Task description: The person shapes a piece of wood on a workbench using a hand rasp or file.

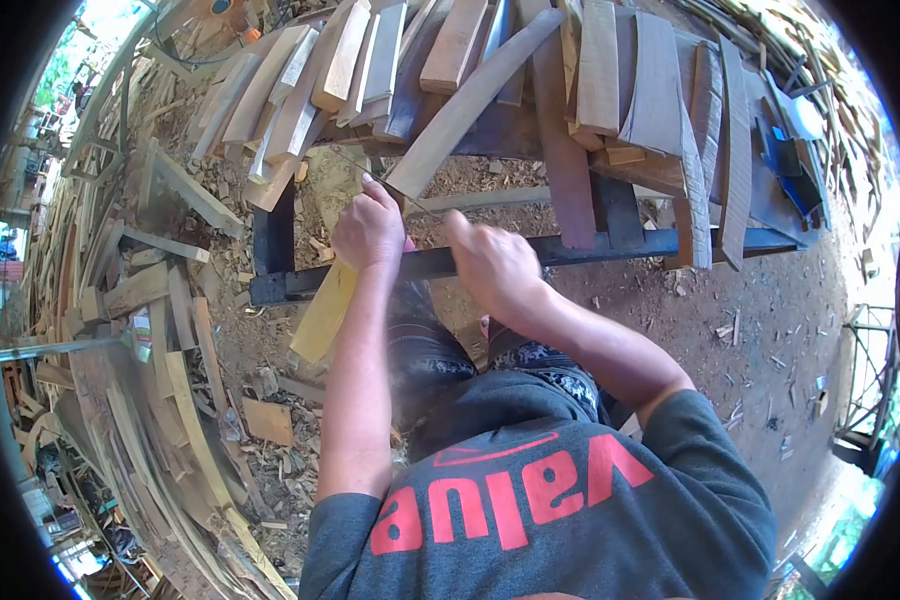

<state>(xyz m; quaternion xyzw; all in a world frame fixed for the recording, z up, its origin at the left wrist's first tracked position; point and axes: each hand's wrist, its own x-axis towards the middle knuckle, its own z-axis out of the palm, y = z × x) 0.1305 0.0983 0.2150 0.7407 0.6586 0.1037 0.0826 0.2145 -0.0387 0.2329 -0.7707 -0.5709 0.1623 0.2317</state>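
My left hand [368, 228] is closed around a long wooden board [475, 105], its thumb up along the edge. The board leans on the bench at its far end; a yellowish length of wood [326, 312] shows below my left forearm, roughly in line with it. My right hand [492, 258], slightly blurred, is closed at the near end of a thin dark blade-like tool [410, 199]. The tool crosses over the board close to my left thumb. What kind of tool it is I cannot tell.
A dark metal frame bench [430, 262] stands before my knees, stacked with several wooden pieces [455, 45]. Long wood strips [195, 420] pile up on the left. Chips and offcuts [270, 422] litter the dirt floor [710, 370]. A blue-black object [792, 165] lies at the bench's right end.
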